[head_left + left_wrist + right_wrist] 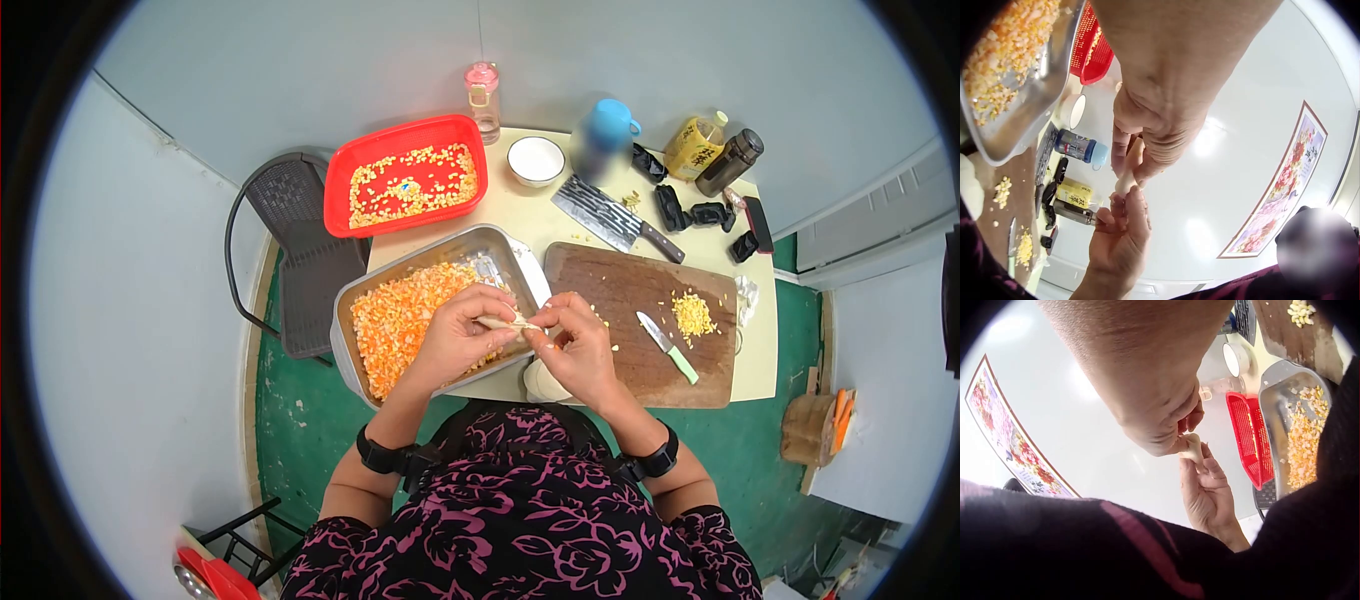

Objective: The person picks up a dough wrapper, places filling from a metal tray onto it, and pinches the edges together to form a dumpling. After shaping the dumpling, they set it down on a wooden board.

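Observation:
Above the right side of a metal pan (345, 345) filled with chopped orange and pale bits (400, 325), both hands meet. My left hand (462, 335) pinches one end of a small, pale, elongated piece (1126, 181) between thumb and fingers; I cannot tell its kind. The fingertips of my right hand (578, 348) pinch its other end. In the right wrist view the pale piece (1194, 450) shows as smooth and whitish between the two hands. A whitish round thing (545, 382) sits below the right hand at the table's near edge, partly covered.
On the right, a wooden cutting board (640, 290) bears a green-handled knife (668, 346) and chopped yellowish bits (693, 315). A cleaver (610, 220) lies behind it. Farther back are a red basket (335, 190), a white bowl (536, 160) and several bottles.

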